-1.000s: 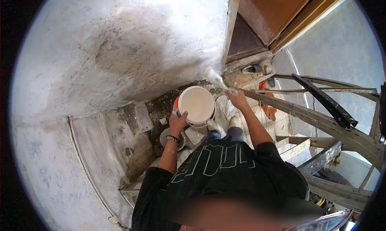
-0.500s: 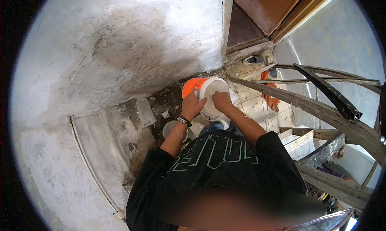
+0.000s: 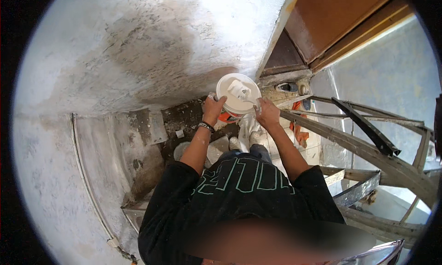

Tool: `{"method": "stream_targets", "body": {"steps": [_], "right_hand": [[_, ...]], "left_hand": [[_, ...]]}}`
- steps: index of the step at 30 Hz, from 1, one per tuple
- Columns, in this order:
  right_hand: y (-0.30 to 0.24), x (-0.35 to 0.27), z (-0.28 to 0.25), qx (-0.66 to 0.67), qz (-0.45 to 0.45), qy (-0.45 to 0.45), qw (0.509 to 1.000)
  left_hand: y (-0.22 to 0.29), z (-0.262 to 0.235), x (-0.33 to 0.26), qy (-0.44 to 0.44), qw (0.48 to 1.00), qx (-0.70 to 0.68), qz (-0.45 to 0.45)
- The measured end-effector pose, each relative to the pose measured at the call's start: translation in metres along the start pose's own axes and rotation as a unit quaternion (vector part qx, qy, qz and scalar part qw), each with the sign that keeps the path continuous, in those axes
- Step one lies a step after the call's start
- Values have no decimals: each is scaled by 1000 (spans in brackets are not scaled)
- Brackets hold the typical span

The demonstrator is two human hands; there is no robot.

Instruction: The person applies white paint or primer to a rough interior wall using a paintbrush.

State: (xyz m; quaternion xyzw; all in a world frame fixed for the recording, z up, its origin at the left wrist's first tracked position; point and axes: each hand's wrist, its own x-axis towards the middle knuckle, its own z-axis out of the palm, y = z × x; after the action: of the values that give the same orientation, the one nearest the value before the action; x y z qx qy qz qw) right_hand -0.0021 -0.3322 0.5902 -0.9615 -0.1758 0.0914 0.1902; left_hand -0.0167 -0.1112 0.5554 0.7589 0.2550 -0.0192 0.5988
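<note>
A bucket [image 3: 229,116] with orange sides and a white rim is held out in front of me, beside the wall. Its round mouth faces up and shows a pale, off-white inside. In there lies a white piece [image 3: 239,89] with small dark marks, whose kind I cannot make out. My left hand [image 3: 213,109] grips the left side of the rim, thumb on top. At the right side, my right hand [image 3: 267,113] holds the rim, its fingers smudged with white. Below the bucket, a whitish cloth or bag [image 3: 250,130] hangs or lies by my shoes.
A rough, patchy plaster wall [image 3: 152,44] rises at the left and ahead. Long wooden beams [image 3: 350,140] form a frame at the right. Dark rubble [image 3: 182,120] and a round pail [image 3: 182,150] lie low at the left. Shoes [image 3: 286,87] and an orange cloth [image 3: 301,136] are on the tiles.
The bucket has moved forward and tipped more upright. My right hand has come from inside its mouth to the right rim. My left hand stays on the left side.
</note>
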Motion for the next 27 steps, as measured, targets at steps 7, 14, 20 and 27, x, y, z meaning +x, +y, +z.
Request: {"method": "stream_targets", "body": {"steps": [7, 14, 20, 27], "right_hand": [[1, 38, -6, 58, -18, 155, 986], [10, 116, -46, -69, -19, 183, 981], [32, 113, -7, -75, -16, 91, 993], [68, 125, 33, -61, 120, 64, 989]], "left_hand": [[14, 3, 14, -24, 987, -149, -54], [4, 7, 15, 23, 989, -137, -46], [-36, -26, -21, 15, 989, -142, -46], [-74, -60, -68, 54, 986, -84, -133]]}}
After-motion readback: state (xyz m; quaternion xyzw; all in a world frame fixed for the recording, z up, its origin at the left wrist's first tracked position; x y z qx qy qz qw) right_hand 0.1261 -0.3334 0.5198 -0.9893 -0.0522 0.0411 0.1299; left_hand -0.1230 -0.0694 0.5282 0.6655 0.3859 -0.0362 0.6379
